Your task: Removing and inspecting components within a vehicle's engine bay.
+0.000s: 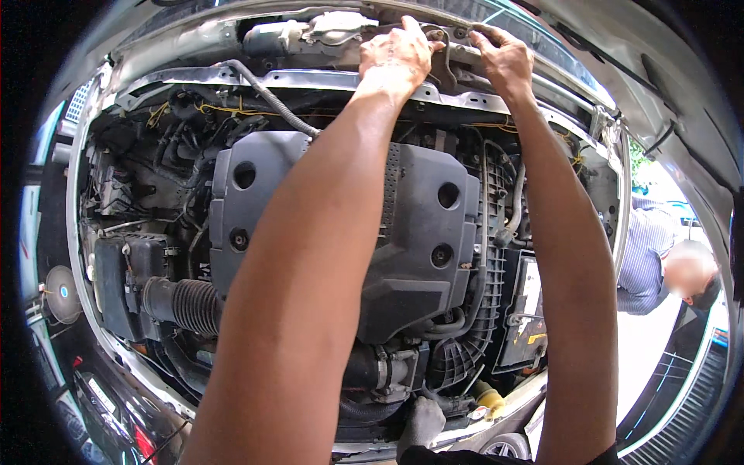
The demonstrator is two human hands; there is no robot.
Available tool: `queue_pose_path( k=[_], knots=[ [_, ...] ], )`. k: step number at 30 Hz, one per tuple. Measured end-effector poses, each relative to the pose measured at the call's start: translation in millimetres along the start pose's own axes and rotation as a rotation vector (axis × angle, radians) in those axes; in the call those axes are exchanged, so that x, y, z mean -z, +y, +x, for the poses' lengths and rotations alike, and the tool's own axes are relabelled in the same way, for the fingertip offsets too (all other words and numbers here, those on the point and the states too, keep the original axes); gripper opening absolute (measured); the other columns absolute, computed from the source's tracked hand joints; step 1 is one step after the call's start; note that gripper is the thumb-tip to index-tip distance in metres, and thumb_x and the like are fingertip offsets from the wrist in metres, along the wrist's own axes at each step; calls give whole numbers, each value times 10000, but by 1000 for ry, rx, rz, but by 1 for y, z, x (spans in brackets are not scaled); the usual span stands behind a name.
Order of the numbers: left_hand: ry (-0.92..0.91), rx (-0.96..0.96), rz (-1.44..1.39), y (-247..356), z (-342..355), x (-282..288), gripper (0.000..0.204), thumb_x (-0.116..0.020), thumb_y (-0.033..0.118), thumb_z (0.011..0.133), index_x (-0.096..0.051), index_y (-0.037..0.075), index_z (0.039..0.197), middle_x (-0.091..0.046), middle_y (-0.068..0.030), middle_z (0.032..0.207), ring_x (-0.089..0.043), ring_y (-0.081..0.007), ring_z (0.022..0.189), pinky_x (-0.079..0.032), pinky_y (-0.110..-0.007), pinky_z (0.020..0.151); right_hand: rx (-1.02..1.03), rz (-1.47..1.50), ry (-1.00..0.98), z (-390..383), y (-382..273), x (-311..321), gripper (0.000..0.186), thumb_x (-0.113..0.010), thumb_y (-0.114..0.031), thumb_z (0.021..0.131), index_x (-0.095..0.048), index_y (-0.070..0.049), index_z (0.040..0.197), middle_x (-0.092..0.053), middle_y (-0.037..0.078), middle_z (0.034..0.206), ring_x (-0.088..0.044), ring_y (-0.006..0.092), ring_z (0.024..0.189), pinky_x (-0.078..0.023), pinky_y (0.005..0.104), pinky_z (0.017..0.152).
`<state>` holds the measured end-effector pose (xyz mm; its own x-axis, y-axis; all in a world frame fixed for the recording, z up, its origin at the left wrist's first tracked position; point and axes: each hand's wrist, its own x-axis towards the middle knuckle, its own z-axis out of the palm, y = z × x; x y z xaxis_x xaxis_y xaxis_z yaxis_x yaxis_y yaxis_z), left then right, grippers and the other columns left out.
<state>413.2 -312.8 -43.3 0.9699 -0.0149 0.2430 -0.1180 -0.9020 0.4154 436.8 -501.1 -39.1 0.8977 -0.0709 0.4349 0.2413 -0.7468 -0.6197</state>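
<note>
Both my arms reach across the engine to the cowl below the windshield. My left hand [397, 58] is closed on the wiper linkage [443, 68], just right of the silvery wiper motor [337, 28]; its thumb points right against a metal bracket. To its right, my right hand [505, 59] has its fingers bent round the linkage's upper edge, the fingertips partly hidden. Below lies the dark grey plastic engine cover [418, 178], partly behind my left forearm.
A ribbed hose [271, 101] rises to the cowl. Air box [116, 287] and ribbed intake duct [186, 304] sit left, the battery [525, 318] right. A grey glove [423, 425] shows at the front edge. A person in a striped shirt [647, 240] is beyond the right fender.
</note>
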Motion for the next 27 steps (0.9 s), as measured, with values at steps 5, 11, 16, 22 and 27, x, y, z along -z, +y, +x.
queue_pose_path(
  k=[5,11,16,22,27],
  knots=[
    [-25,-3,-40,0,5,-3,729,-516,569,965,-433,7,1422,-731,-185,1051,-710,-321,1026,-559,-442,874,52,-59,72,-1,-6,-5,293,-672,-340,906,-759,-146,1108,-755,131,962,-729,283,887,-542,376,858],
    [-10,-23,-28,-2,3,-8,701,-513,516,986,-411,4,1453,-723,-175,1102,-712,-302,1029,-556,-427,883,405,-395,41,-3,-17,-8,300,-661,-292,919,-728,-100,1140,-740,162,975,-714,325,913,-545,402,853],
    [-60,-13,-57,5,2,1,663,-505,452,1005,-399,-26,1453,-719,-201,1091,-718,-294,1014,-573,-409,860,308,-559,-108,17,-16,-10,263,-618,-251,941,-659,-50,1106,-717,191,1013,-686,403,961,-532,471,862],
    [-23,-18,25,-4,6,-2,677,-514,438,1001,-383,-38,1465,-720,-208,1082,-719,-295,1011,-572,-407,859,386,-807,-137,11,-42,-18,284,-621,-146,889,-564,-55,1152,-693,208,1031,-665,385,1022,-545,466,853],
    [-55,-48,-6,4,-7,12,638,-502,400,1004,-394,-35,1458,-723,-203,1078,-724,-297,993,-564,-409,870,296,-986,-392,15,-49,-1,331,-586,-135,883,-548,-69,1205,-682,175,1054,-647,335,1027,-536,458,894]
  ],
)
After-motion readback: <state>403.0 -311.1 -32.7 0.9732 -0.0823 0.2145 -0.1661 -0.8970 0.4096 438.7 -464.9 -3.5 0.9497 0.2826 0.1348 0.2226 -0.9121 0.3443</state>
